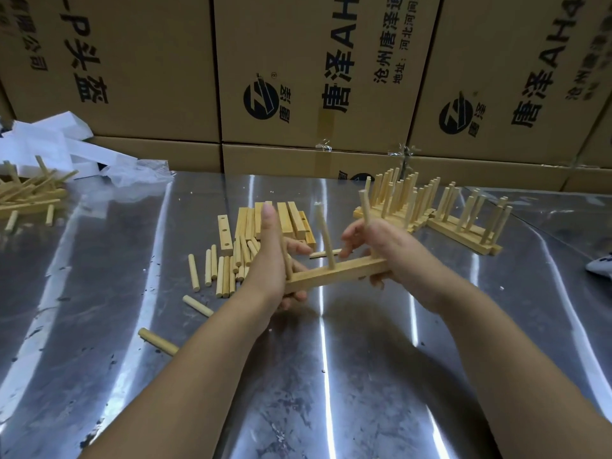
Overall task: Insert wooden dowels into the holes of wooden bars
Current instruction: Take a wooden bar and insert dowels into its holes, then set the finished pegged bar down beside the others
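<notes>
Stacked brown black-printed cardboard cartons (149, 61) back a scuffed, glare-streaked sheet-metal tabletop (298, 376); white foam blocks (66, 140) lie far left.

Both hands hold a wooden bar (334, 274) above the shiny metal table (331, 376), the left hand (270, 263) gripping its left end and the right hand (381, 246) its right end. A dowel (326, 240) stands in the bar's middle hole. Loose dowels (225, 270) and bare bars (291, 220) lie beyond the left hand. Finished bars (404, 200) stand at the right rear.

Printed cardboard boxes (314, 77) back the metal table (331, 376), white blocks (59, 140) far left
</notes>
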